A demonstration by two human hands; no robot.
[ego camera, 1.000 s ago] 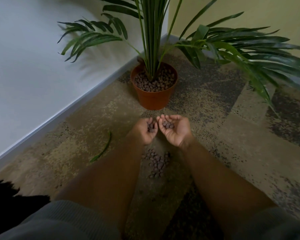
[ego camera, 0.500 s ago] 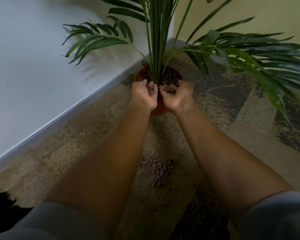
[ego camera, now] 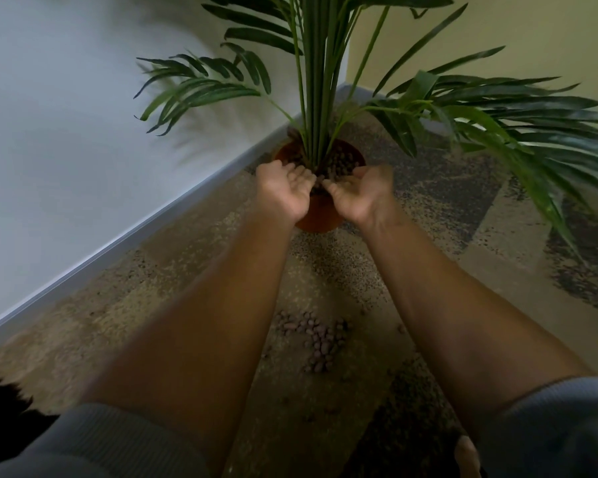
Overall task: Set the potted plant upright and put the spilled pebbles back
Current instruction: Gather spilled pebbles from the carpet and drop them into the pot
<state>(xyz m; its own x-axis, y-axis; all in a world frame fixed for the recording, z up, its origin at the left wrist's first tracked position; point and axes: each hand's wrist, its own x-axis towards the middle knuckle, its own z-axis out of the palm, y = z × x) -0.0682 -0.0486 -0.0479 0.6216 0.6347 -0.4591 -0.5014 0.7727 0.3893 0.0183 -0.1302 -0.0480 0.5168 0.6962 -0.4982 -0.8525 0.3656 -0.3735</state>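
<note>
The terracotta pot (ego camera: 317, 217) stands upright in the room corner, with a green palm plant (ego camera: 316, 98) rising from it and brown pebbles (ego camera: 339, 165) inside. My left hand (ego camera: 283, 189) and my right hand (ego camera: 361, 193) hover side by side over the pot's near rim, palms up and fingers spread, tipped toward the stems. No pebbles show in either palm. A small heap of spilled pebbles (ego camera: 316, 339) lies on the carpet between my forearms, well short of the pot.
A white wall with a grey skirting board (ego camera: 152, 222) runs along the left, and a yellow wall (ego camera: 497, 29) closes the corner. Long fronds (ego camera: 532, 139) droop low over the patterned carpet (ego camera: 446, 270) at right.
My cupped hands carried pebbles from above the floor heap up to the pot, then opened over it; the pebbles are gone from my palms.
</note>
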